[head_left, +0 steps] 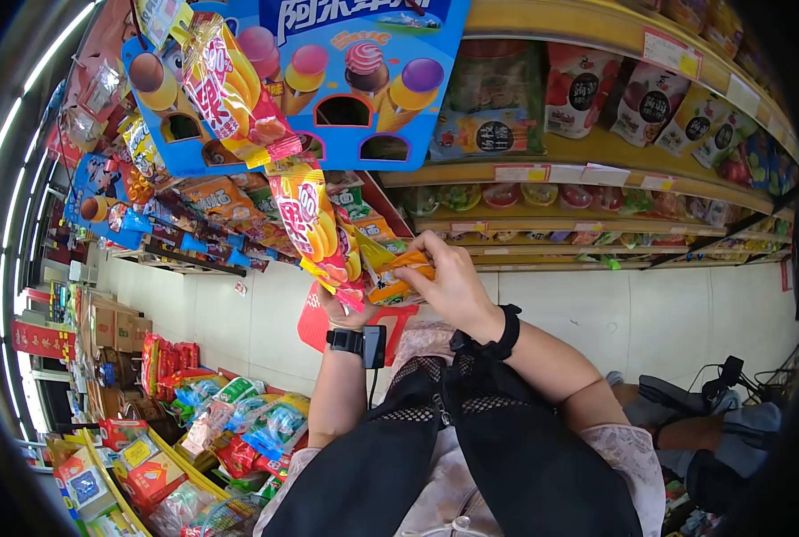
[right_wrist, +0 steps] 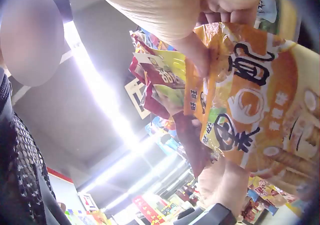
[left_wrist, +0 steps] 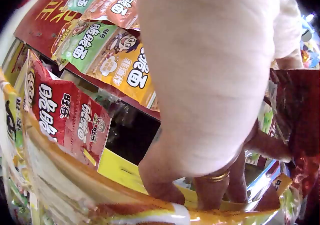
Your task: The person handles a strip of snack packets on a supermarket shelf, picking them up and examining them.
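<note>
R hand [head_left: 454,281] pinches orange snack pkt [right_wrist: 250,102]; L hand [head_left: 346,312] by yellow-red pkts [head_left: 308,219], fingers part hidden, can't tell grip.

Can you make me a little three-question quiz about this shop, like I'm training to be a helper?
1. True or false: the right hand holds an orange packet.
2. What colour is the large display panel printed with ice-cream cones?
A) Green
B) Blue
C) Black
3. Fill in the blank: in the left wrist view, the left hand wears a gold-coloured ____.

Key: 1. True. 2. B. 3. Ring.
</note>
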Action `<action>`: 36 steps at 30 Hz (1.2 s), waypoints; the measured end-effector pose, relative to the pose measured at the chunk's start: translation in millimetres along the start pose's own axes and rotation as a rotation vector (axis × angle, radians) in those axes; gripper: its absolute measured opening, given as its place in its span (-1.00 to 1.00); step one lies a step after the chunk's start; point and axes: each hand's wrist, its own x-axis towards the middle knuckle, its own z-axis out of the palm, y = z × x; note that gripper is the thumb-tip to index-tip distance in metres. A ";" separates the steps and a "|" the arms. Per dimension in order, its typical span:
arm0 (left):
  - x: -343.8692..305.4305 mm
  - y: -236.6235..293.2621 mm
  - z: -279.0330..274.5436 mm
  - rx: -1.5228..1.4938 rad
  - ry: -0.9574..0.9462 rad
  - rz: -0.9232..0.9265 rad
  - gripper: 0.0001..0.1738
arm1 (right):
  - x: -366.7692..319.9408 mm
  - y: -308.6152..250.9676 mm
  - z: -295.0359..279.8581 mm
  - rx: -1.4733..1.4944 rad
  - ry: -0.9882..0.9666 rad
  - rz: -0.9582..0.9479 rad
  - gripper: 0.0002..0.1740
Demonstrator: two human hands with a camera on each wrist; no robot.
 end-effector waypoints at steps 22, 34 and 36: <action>0.3 0.6 13.0 -0.065 0.025 -0.085 0.07 | 8.0 2.8 0.0 0.017 0.010 -0.074 -0.78; 1.0 0.4 4.6 -0.113 -0.089 -0.039 -0.14 | 8.0 11.6 -3.4 -0.041 -0.024 -0.016 -0.73; 2.5 3.6 3.3 -0.119 -0.106 -0.061 -0.16 | 8.9 15.5 -2.8 -0.065 -0.022 -0.020 -0.70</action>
